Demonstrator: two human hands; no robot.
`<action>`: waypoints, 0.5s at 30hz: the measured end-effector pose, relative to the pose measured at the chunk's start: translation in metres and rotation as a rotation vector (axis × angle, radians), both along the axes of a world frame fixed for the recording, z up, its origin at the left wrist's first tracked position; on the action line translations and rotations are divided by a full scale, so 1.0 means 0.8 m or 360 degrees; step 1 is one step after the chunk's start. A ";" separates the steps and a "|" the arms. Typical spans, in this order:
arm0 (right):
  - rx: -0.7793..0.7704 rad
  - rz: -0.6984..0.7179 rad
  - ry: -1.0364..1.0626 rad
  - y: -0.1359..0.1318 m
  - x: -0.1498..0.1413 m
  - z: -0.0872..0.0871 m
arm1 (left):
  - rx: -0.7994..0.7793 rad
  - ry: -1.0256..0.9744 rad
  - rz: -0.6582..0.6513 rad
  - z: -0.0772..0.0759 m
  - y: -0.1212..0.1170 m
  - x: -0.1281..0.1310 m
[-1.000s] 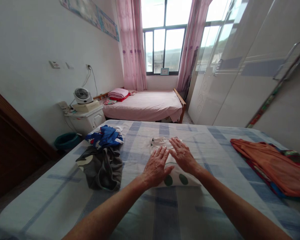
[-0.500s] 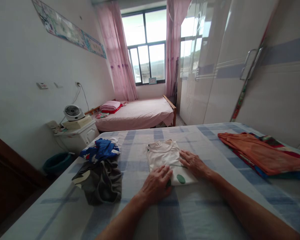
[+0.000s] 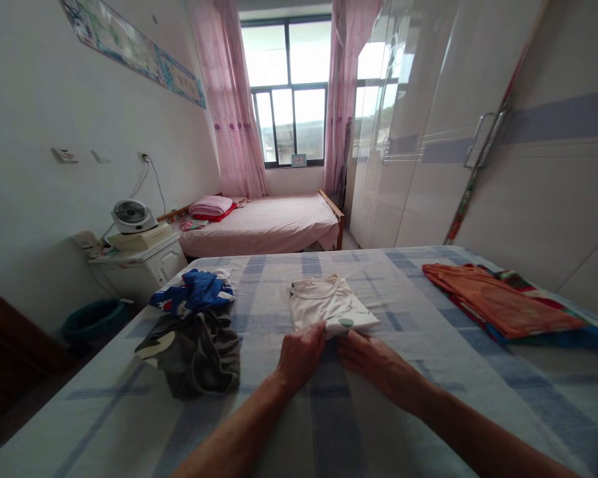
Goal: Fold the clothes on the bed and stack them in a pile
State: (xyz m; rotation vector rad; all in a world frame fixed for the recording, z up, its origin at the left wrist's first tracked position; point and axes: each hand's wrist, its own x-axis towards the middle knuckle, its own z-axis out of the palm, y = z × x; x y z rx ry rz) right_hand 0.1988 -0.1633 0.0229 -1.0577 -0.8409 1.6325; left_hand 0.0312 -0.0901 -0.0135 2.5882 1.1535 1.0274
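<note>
We're facing the bed (image 3: 264, 431), with the orange pile (image 3: 498, 299) sitting well off to our right, and the grey garment (image 3: 204, 358) and blue one (image 3: 204, 292) bunching together on our left. The shirt (image 3: 323, 309) is lying folded between them, roughly mid-bed, straight ahead of our hands and just beyond them. Its long axis seems to be running away from us, near end slanting a bit right; foreshortening is making that a judgement. The collar (image 3: 319, 297) is pointing to the far side, so we're working at the opposite edge.

We're keeping the hands apart, small gap between, both converging on that near edge. The left hand (image 3: 301, 355) is closing its fingers on the edge's left part and reaching slightly farther over the cloth, so we're calling it the nearer one. The right hand (image 3: 379, 365) is touching just right of it, thumb at the edge; we can't tell whether it's gripping. The green spot (image 3: 346, 322) is showing just beyond that thumb
</note>
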 end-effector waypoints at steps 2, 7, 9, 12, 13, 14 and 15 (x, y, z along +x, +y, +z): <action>-0.0033 -0.0110 0.0244 0.019 -0.012 -0.006 | 0.0174 0.0033 -0.0160 -0.001 -0.004 0.000; -0.0042 -0.0776 0.0385 0.056 -0.029 -0.011 | 0.0209 -0.0090 -0.0229 0.011 -0.012 0.001; 0.0006 -0.0930 0.0371 0.057 -0.022 0.002 | 0.0094 -0.0311 -0.0077 0.016 -0.009 -0.003; 0.0179 -0.0940 0.0386 0.048 0.003 0.036 | -0.0055 -0.0397 0.0196 0.014 0.007 -0.014; 0.0240 -0.0931 0.0389 0.046 0.014 0.049 | -0.0104 -0.0309 0.0274 0.010 0.014 -0.018; 0.0287 -0.0923 0.0387 0.045 0.026 0.061 | -0.0154 -0.0172 0.0326 0.004 0.022 -0.021; 0.0313 -0.0925 0.0382 0.048 0.039 0.073 | -0.0193 -0.0014 0.0357 -0.002 0.029 -0.023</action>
